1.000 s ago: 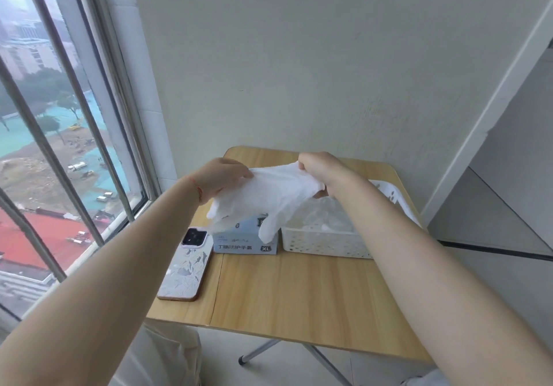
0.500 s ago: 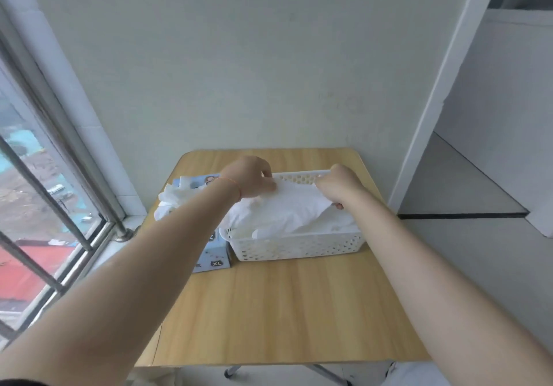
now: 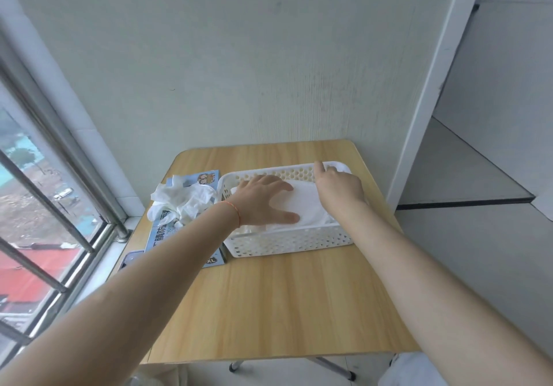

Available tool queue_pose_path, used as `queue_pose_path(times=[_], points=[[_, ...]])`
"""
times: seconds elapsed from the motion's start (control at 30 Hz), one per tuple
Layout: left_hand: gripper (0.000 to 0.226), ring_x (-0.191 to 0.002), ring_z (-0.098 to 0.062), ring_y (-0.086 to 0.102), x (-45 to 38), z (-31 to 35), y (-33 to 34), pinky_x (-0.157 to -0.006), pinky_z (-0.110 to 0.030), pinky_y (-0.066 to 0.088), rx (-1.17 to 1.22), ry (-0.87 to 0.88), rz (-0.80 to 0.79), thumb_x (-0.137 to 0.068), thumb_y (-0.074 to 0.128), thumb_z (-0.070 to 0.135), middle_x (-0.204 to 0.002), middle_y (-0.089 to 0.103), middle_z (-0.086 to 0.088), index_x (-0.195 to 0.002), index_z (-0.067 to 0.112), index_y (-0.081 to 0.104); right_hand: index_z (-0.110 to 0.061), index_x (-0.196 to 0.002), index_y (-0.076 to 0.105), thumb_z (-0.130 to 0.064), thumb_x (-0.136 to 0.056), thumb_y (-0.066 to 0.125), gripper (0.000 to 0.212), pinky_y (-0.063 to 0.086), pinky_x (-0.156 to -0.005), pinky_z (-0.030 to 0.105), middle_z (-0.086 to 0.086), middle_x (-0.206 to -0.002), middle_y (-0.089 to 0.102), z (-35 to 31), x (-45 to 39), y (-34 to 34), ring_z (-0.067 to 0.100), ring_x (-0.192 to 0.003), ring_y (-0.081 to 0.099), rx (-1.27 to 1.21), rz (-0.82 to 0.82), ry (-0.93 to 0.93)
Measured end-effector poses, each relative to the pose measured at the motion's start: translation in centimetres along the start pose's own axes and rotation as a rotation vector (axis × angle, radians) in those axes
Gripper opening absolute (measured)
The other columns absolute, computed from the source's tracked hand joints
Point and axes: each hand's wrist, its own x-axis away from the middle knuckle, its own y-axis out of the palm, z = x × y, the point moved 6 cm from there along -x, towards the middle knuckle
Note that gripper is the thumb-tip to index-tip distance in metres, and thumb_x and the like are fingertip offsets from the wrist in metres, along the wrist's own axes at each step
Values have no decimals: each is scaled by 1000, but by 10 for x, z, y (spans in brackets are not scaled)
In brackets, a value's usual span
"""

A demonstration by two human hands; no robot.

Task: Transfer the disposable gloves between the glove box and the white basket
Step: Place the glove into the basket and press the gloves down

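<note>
1. Left hand [image 3: 263, 200] lies flat, fingers spread, its grip pressing the white glove [image 3: 305, 206] into the white basket [image 3: 287, 242].
2. Right hand [image 3: 339, 186] hovers at the basket's far right, index finger out.
3. Glove box [image 3: 179, 236] sits left on the tabletop [image 3: 269, 305], loose gloves [image 3: 182, 203] spilling from its top.

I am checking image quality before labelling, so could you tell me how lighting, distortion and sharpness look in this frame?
Head view: soft daylight from the window at left, no glare; wide-angle bending curves the window bars and both forearms; the white basket, left hand and right hand are reasonably sharp.
</note>
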Motion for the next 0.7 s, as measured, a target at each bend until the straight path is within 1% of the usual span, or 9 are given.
queue_pose_path(times=[0.07,0.17,0.3,0.4,0.47,0.53,0.6,0.63,0.7], points=[[75,-147,-17,16,3,-3,0,-121,-47,9,45,-20,-25,-75,61,74,-156,27,13,-141,44,39,-4,-133,33,7,-85,47,51,21,-43,28,8,-98,55,0,0,1,21,-58,43,16,-9,0],[80,-147,-17,15,6,5,-6,-120,-48,9,48,-18,-30,-72,64,74,-155,28,11,-141,45,38,-5,-128,36,6,-85,48,46,21,-43,28,8,-103,58,-1,0,2,20,-60,44,33,-20,7],[78,-145,-21,16,8,19,-14,-118,-47,16,-64,10,-48,-77,72,48,-154,28,5,-145,38,36,-7,-125,39,4,-86,49,42,21,-43,28,7,-106,59,-2,0,3,22,-68,46,54,-26,6],[82,-144,-24,16,10,18,-17,-117,-50,22,-110,-33,-168,-76,73,36,-154,27,1,-147,36,31,-7,-125,39,3,-86,50,41,22,-44,27,7,-109,59,-2,0,2,21,-70,46,59,-38,5],[87,-143,-25,19,11,14,-22,-115,-49,28,-166,-69,-248,-75,74,36,-153,28,-1,-149,36,28,-7,-126,39,3,-86,50,42,22,-44,27,7,-109,60,-2,0,2,22,-70,46,51,-43,3],[92,-143,-24,23,15,9,-31,-113,-49,31,-216,-93,-330,-73,76,39,-154,29,1,-150,38,26,-7,-127,38,4,-85,51,45,27,-47,28,7,-109,59,-2,0,2,22,-72,47,45,-48,3],[88,-141,-22,30,18,6,-42,-113,-45,33,-177,-115,-370,-74,76,40,-153,30,4,-148,41,29,-7,-127,38,4,-84,53,47,33,-54,30,8,-110,58,-2,1,1,23,-75,50,42,-49,3],[80,-138,-20,35,17,6,-47,-113,-42,34,-109,-114,-340,-77,74,38,-152,32,4,-146,40,34,-7,-127,39,4,-84,53,47,34,-56,31,8,-110,57,-2,1,0,24,-75,51,39,-46,2],[56,-132,-19,42,12,10,-54,-109,-35,36,57,-81,-151,-85,68,32,-145,39,3,-137,37,48,-8,-125,39,4,-84,53,45,32,-52,29,7,-109,56,-1,2,-1,22,-72,48,39,-39,6]])
